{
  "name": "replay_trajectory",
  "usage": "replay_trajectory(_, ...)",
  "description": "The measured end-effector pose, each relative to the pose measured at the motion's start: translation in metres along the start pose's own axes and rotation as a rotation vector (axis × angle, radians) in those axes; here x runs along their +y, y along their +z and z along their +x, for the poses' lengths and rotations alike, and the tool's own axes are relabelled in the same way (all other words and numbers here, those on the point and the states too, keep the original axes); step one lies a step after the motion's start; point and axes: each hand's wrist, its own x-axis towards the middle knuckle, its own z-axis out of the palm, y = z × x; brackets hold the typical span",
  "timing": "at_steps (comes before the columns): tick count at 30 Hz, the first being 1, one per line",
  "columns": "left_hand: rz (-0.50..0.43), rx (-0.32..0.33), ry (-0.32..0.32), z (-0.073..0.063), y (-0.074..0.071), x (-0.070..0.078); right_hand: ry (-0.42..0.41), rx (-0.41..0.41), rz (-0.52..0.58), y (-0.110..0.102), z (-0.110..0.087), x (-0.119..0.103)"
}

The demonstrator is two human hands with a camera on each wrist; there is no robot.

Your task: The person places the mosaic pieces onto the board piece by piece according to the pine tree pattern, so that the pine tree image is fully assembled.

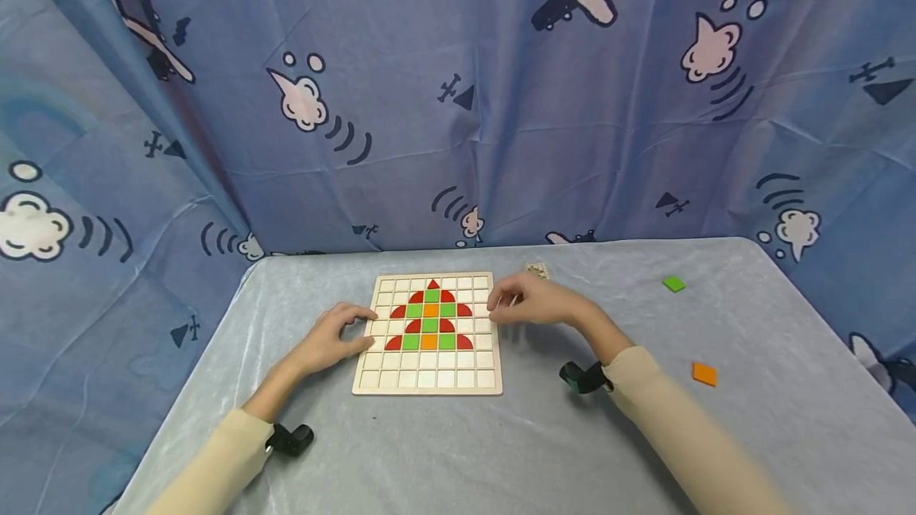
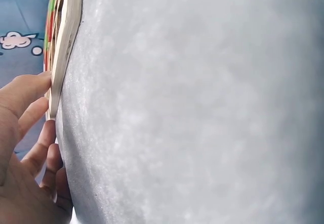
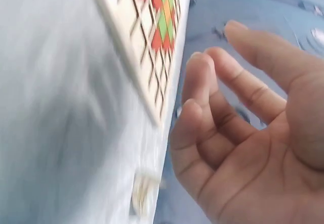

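Note:
A square wooden grid board (image 1: 368, 385) lies on the table, holding red, green and orange pieces set in a tree shape with a red triangle (image 1: 432, 284) on top. My left hand (image 1: 331, 340) rests at the board's left side, thumb and index fingertip spread along the edge; the left wrist view has the fingers (image 2: 30, 87) right at the wooden rim. Beside the board's right edge hovers my right hand (image 1: 533, 300). Its fingers are loosely bent, with thumb and fingertips apart and nothing between them in the right wrist view (image 3: 243, 113).
On the right of the table lie a green square tile (image 1: 673, 284) and an orange square tile (image 1: 704, 373). A small pale patterned item (image 1: 537, 269) sits just behind my right hand. A blue printed curtain (image 1: 401, 102) hangs along the table's back edge.

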Motion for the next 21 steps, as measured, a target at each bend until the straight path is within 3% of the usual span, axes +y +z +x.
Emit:
replay_trajectory(10, -0.002, 0.008, -0.001, -0.001, -0.002, 0.001, 0.177, 0.135, 0.058, -0.058, -0.066, 0.033)
replay_trajectory(21, -0.005, 0.008, 0.017, 0.0, -0.001, 0.002, 0.35, 0.26, 0.046, -0.1, -0.133, 0.064)
